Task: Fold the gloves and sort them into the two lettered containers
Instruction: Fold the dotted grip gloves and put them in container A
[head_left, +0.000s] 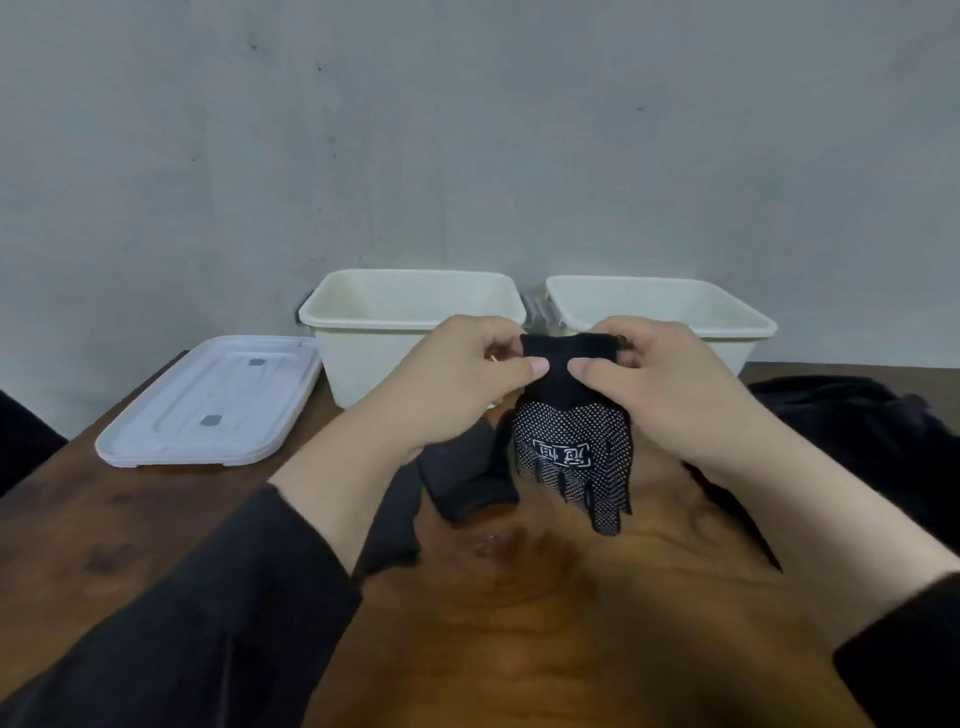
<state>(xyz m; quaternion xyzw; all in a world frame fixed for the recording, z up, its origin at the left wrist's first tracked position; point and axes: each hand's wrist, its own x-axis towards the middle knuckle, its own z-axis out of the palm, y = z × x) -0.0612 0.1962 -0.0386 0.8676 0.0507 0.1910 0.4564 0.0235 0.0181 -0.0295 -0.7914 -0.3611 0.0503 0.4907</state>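
While my left hand (457, 374) and right hand (670, 384) both pinch the cuff of a black glove (571, 441), it hangs over the tabletop (519, 623), just in front of the 2 bins (363, 364). I think the glove is light and soft, so the cuff is a good place to hold. Its dotted side probably grips well. I cannot see any letters on the bins. More dark cloth (857, 415) at right is hard to identify.
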